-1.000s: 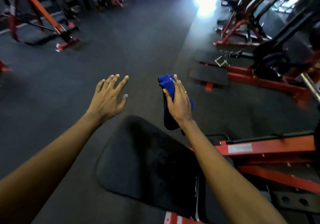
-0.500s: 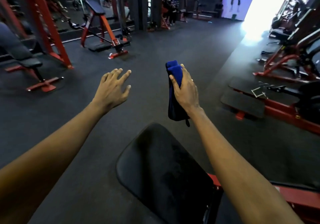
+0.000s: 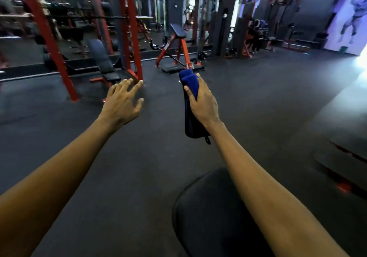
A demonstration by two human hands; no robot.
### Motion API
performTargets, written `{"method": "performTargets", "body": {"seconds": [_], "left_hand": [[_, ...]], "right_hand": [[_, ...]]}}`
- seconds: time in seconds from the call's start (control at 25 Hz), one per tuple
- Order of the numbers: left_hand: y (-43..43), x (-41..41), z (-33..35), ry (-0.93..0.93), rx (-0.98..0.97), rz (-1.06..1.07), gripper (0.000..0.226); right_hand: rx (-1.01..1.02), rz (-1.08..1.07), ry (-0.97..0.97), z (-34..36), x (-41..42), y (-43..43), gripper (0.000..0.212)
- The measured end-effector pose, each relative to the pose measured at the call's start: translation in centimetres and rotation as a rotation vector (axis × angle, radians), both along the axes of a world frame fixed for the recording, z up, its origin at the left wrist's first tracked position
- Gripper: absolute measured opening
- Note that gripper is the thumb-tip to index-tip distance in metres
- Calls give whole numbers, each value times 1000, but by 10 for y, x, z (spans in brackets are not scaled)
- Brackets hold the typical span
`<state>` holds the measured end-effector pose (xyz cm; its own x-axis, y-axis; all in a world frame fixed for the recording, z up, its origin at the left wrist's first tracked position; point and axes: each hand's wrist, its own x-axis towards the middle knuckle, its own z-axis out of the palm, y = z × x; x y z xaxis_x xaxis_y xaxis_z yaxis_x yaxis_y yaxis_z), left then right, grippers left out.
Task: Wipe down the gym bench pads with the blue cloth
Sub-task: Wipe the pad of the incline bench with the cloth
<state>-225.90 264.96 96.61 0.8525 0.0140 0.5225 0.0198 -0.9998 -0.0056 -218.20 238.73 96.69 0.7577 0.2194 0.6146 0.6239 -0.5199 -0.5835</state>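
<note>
Rounded black bench pad [image 3: 208,217] now sits lower in view — right hand [image 3: 202,104] still clutches folded blue cloth [image 3: 189,80], left hand [image 3: 122,102] spread empty; likely moving on.

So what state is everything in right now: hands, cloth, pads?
Blue cloth: folded, held up in the air, touching no pad.
Right hand: gripping the cloth.
Left hand: open, fingers spread, empty.
Near bench pad: cloth not on it.
Far adjustable bench: backrest inclined, nobody on it.

Blue cloth [image 3: 189,82], black pad [image 3: 210,217], red frames [image 3: 130,28].
</note>
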Motion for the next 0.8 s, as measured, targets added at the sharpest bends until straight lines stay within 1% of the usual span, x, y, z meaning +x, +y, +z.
{"method": "performTargets", "body": {"seconds": [0.08, 0.24, 0.36, 0.48, 0.56, 0.64, 0.72, 0.8], "left_hand": [[51, -22, 6, -8, -7, 82, 62], [141, -84, 8, -4, -26, 294, 67], [202, -148, 4, -2, -59, 458, 67], [254, -231, -3, -23, -70, 690, 68], [273, -280, -6, -3, -65, 826, 69], [284, -338, -5, 15, -58, 980, 69], [283, -400, -3, 0, -44, 1133, 69], [272, -460, 0, -15, -36, 1304, 68]], "right_hand": [[11, 82, -5, 1, 5, 60, 58], [30, 252, 16, -2, -7, 174, 59], [9, 392, 37, -11, -25, 259, 61], [-27, 603, 37, -10, -62, 354, 60], [-29, 698, 39, -9, -85, 407, 60], [-52, 853, 59, -5, -124, 460, 62], [-94, 1026, 71, -5, -172, 507, 64], [-90, 1191, 69, -3, -226, 544, 65]]}}
